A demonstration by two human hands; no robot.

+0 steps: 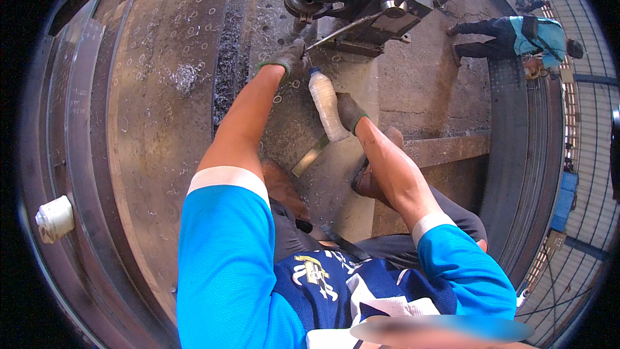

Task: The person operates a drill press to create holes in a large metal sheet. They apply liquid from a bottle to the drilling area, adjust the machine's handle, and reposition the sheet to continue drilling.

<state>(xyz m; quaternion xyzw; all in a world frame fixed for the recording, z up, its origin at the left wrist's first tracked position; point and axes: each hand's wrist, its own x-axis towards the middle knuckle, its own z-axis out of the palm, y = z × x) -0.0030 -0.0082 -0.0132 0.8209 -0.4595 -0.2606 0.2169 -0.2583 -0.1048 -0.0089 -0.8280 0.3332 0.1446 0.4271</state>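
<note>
– What do we make of the bottle (325, 105)?
– We see translucent plastic, ridged and slightly glossy.
– And our left glove (290, 58) and right glove (351, 112)?
– Matt cloth on both, as we see them.
– We'd call the broad plate (161, 39) metal, dull and scuffed.
– Yet we notice the metal shavings (186, 79) glinting, and our shirt (226, 252) is smooth cloth.

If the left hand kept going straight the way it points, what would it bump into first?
Probably the drill's lower end, just past the left hand; depth is unclear, so they may already touch.
</note>
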